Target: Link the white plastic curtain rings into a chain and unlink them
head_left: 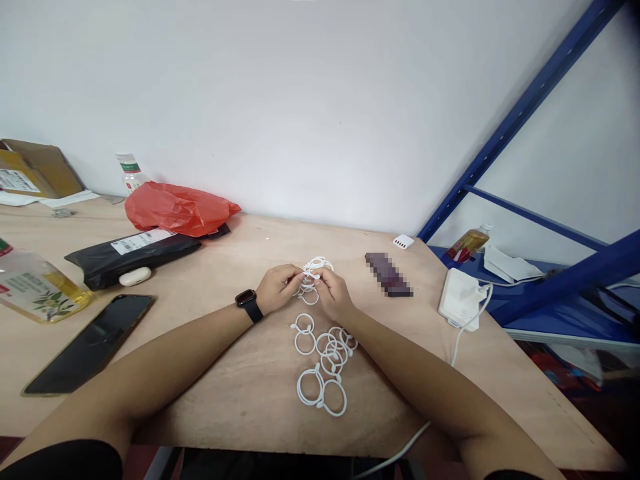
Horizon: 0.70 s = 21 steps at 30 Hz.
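Note:
Both hands meet at the middle of the wooden table, fingertips close together. My left hand (278, 288), below a black watch (249, 305), pinches a white ring (311, 274) from the left. From the right, my right hand (334, 293) has its thumb and fingers closed on the same ring. Just behind and under the fingertips lie more white rings (320, 261), partly hidden by the hands. Nearer to me, several loose white rings (334, 397) with small knobs lie in overlapping groups between my forearms.
On the left are a phone (90, 347), an oil bottle (43, 287), a black parcel (135, 257), a red bag (180, 208) and a cardboard box (43, 167). To the right lie a blurred dark object (389, 275), a white charger (459, 299) with a cable, and a blue rack (520, 107).

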Tool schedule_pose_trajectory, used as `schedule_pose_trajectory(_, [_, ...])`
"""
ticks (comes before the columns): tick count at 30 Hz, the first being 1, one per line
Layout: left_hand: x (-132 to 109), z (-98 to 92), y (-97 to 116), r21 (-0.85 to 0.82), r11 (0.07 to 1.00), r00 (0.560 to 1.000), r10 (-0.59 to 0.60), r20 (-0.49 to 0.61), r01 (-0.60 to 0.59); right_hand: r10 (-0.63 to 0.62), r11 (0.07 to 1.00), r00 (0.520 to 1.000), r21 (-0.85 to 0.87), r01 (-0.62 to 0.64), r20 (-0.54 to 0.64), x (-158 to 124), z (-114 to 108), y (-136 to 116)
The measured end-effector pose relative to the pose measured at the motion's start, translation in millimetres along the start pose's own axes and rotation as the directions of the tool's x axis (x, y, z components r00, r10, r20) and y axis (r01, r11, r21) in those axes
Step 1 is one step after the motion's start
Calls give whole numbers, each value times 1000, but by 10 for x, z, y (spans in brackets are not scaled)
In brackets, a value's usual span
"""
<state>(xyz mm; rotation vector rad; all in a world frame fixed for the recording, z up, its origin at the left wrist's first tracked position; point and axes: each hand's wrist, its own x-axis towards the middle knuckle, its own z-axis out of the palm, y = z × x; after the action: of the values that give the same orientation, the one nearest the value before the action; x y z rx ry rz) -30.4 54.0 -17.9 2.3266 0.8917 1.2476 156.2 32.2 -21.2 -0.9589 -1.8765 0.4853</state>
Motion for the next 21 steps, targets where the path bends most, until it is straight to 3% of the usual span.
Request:
schedule_pose_trajectory(11, [-19, 8, 49, -11, 998, 991, 55, 122, -54, 74, 996, 996, 48, -73, -41, 15, -22, 26])
schedule_pose_trajectory(17, [18, 1, -28, -19, 1000, 994, 14, -105, -16, 110, 993, 983, -21, -115, -148, 27, 12, -7])
schedule_pose_trajectory(19, [21, 16, -80, -11, 999, 988, -49, -143, 48, 50, 996, 996, -74, -55, -78, 22, 8, -33])
schedule_pose_trajectory(21, [16, 40, -125, 10, 994, 988, -102, -117, 104, -66, 994, 988, -80, 77, 139, 1, 4, -62])
